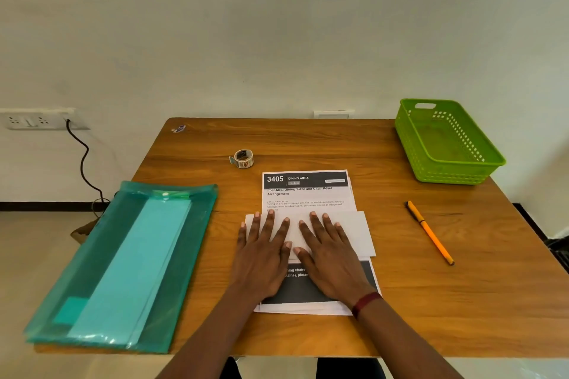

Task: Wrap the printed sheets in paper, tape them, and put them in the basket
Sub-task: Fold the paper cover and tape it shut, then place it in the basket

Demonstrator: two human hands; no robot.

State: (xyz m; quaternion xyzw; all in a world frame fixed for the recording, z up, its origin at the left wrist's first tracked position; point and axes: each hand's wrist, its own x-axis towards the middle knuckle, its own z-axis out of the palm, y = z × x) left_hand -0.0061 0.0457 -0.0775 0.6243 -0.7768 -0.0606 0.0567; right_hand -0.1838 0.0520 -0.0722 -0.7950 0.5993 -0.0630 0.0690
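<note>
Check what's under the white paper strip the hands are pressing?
The white paper strip lies across the printed sheets; their header shows above it and a dark block below. The left hand and right hand lie flat on top. The sheets' middle text is covered.

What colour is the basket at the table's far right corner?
Bright green basket, with perforated walls; seen in the head view.

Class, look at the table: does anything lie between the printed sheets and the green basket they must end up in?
Nothing visible does. The printed sheets sit mid-table under both hands, and the basket stands at the far right corner with bare wood between them. The pen lies right of the sheets, nearer than that path.
</note>
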